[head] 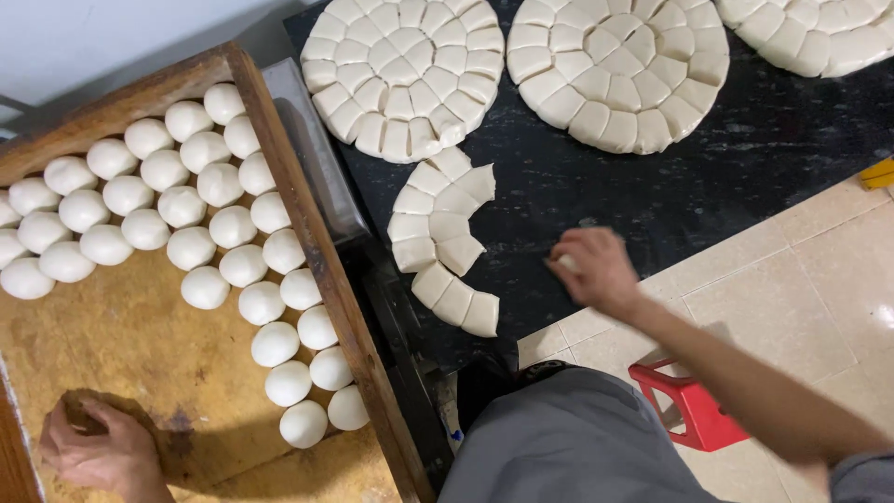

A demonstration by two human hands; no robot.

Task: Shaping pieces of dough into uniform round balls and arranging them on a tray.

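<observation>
Only partly seen: the left hand [98, 452] sits at the bottom edge, fingers curled down on the board; whether it grips anything cannot be told.
Blurred: the right hand [596, 270] is closed around a small pale dough piece [565, 264], mostly hidden by the fingers.
Cut off: a third cut dough round [810, 33] runs out at the top right corner.
Surface: a dark speckled worktop [708, 177] carries two full rounds of dough [402, 70] [619, 65] scored into wedges and blocks.
Board: a wooden tray [140, 345] with a raised rim holds rows of smooth dough balls [186, 210], packed toward its upper right side.
Room: beige floor tiles [810, 279] and a red plastic stool [694, 410] lie below the worktop, beside the person's grey-clad knee [568, 447].
Loose pieces: a curved strip of cut dough chunks [442, 242] lies on the worktop, near the right hand on its left, not touching it.
Distance: the left hand rests apart from the nearest balls, on bare wood.
</observation>
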